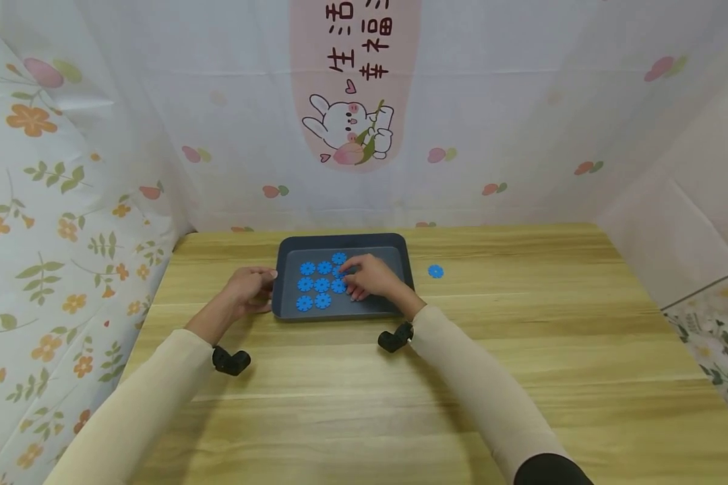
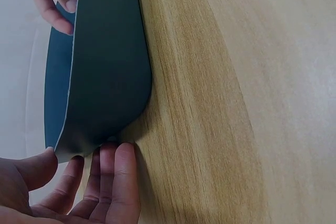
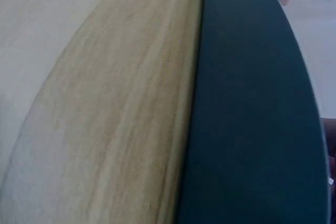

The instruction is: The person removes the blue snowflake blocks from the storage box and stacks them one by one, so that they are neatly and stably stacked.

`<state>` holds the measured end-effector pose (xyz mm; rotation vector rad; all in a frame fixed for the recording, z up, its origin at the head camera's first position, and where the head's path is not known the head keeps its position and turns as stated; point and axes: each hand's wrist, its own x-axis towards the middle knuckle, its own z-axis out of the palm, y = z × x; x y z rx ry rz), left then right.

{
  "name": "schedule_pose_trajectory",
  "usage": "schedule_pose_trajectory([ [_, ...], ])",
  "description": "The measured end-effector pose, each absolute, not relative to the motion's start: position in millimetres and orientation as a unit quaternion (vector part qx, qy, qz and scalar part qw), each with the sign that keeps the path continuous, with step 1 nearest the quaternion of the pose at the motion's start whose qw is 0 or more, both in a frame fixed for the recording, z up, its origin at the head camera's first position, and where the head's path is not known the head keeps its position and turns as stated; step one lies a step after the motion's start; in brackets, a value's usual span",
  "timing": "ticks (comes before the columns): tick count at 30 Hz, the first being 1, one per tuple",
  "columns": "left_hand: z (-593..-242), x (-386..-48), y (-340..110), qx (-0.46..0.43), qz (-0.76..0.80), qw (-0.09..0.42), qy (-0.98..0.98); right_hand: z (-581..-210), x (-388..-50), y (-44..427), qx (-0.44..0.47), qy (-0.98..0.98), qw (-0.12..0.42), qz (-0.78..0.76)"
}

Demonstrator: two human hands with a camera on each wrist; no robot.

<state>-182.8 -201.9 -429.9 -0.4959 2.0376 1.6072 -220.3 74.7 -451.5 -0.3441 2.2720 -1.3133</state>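
A dark grey tray (image 1: pixel 373 310) on the table holds several blue notched discs (image 1: pixel 305 284) in loose rows, in its left and middle part. At the tray's left end is my left hand (image 1: pixel 250 291); in the left wrist view that hand (image 2: pixel 79 190) grips the tray wall (image 2: pixel 105 66), thumb on the rim and fingers against the outside. My right hand (image 1: pixel 373 276) reaches over the discs, its bent index finger touching one beside the middle column. Another blue disc (image 1: pixel 435 271) lies on the table right of the tray. In the right wrist view the tray wall (image 3: pixel 252 108) hides most of the right hand.
The wooden table (image 1: pixel 315 404) extends on both sides of the tray and in front of it. A printed white curtain (image 1: pixel 230 135) hangs behind the table, and a flowered cloth (image 1: pixel 54 222) hangs at the left.
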Motion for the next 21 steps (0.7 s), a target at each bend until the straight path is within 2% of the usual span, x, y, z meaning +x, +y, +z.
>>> schedule_pose_trajectory([
  [7, -429.8, -182.3, -202.5, -0.18, 0.59, 0.247, 0.747, -452.3, -218.1, 66.2, -0.135, 0.846, 0.26, -0.446],
  [21, -430.1, -182.3, -202.6, -0.178, 0.593, 0.246, 0.746, -448.5, -213.1, 56.8, -0.153, 0.891, 0.241, -0.352],
])
